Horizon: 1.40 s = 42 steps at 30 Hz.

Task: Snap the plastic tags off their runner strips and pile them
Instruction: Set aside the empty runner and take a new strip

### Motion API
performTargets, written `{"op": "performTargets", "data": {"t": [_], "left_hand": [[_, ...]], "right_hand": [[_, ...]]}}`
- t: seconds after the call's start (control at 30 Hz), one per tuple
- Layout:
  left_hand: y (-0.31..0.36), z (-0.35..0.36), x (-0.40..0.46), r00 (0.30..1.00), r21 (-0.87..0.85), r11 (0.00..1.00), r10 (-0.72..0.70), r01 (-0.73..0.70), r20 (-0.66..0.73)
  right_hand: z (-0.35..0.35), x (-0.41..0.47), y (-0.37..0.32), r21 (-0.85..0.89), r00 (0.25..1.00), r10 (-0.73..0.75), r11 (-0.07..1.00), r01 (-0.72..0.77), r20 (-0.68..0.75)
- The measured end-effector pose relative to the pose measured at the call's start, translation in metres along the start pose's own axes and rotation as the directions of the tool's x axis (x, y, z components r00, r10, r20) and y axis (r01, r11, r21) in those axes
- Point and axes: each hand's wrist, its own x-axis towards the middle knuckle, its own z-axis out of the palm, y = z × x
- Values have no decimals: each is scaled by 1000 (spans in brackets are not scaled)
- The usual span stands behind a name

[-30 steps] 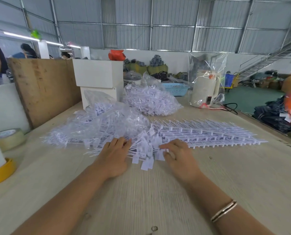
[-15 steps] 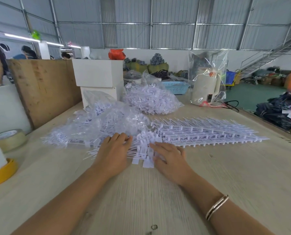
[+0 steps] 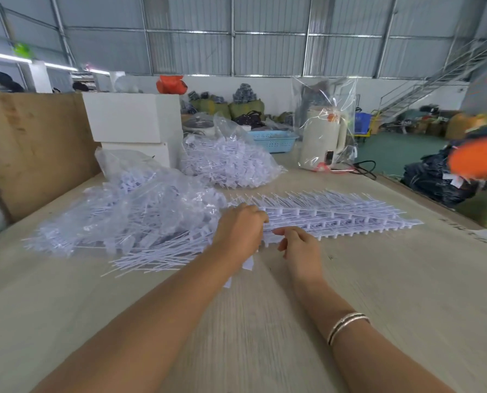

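A stack of white runner strips (image 3: 335, 215) with tags still on them lies across the wooden table (image 3: 406, 293), reaching to the right. My left hand (image 3: 241, 231) curls its fingers over the left end of that stack. My right hand (image 3: 300, 248) is just below the strips' near edge, fingers loosely curled, thumb and forefinger at the strip edge; whether they pinch it is unclear. Loose white tags (image 3: 146, 256) lie piled to the left, partly under a clear plastic bag (image 3: 140, 211). A few tags (image 3: 248, 263) lie beneath my left wrist.
A second clear bag of tags (image 3: 228, 163) sits further back. White boxes (image 3: 134, 120) and a plywood board (image 3: 30, 148) stand at the back left. A bagged cream kettle (image 3: 321, 137) and a blue basket (image 3: 273, 140) are at the back. The table's right edge runs diagonally.
My left hand has moved right and forward from the loose tag pile onto the left end of the strip stack. My right hand has lifted off the tags and now hovers at the strips' near edge.
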Motion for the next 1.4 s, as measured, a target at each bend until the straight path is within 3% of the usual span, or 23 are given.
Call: {"op": "performTargets", "data": {"t": [0.27,0.47,0.7,0.83,0.9,0.97,1.1,1.23,1.3,1.4], "left_hand": [[4,19,58,980,90,992,-98,84,171],[2,26,62,987,118,990,-92,77,130],[-7,0,57,940,-245,940,-285,237,-186],[-20,-22,34,854,-533,801,-457,273,-249],[-29,-32,18,839,-572,777,-476,262,-263],[-37,-38,1,843,-585,771,-473,253,-257],[-45,-48,-31,837,-629,734,-494,256,-237],[-45,-57,-54,871,-539,771,-474,338,-131],[-41,-62,-64,887,-371,858,-434,355,-155],[-36,-67,-79,940,-211,953,-263,218,-218]], "right_hand": [[6,3,2,23,1000,3,1000,-4,30],[7,4,3,51,999,5,999,-7,38],[6,3,0,67,998,57,996,-58,18],[2,1,-4,130,994,98,986,-103,41],[1,1,-7,238,986,158,957,-165,48],[-2,0,-13,443,967,234,860,-254,100],[-2,-3,-18,581,973,39,797,-167,226],[-3,-17,-25,619,930,-220,785,-10,294],[-3,-24,-29,644,909,-235,763,-46,344],[0,-33,-32,656,910,-164,742,-141,381]]}}
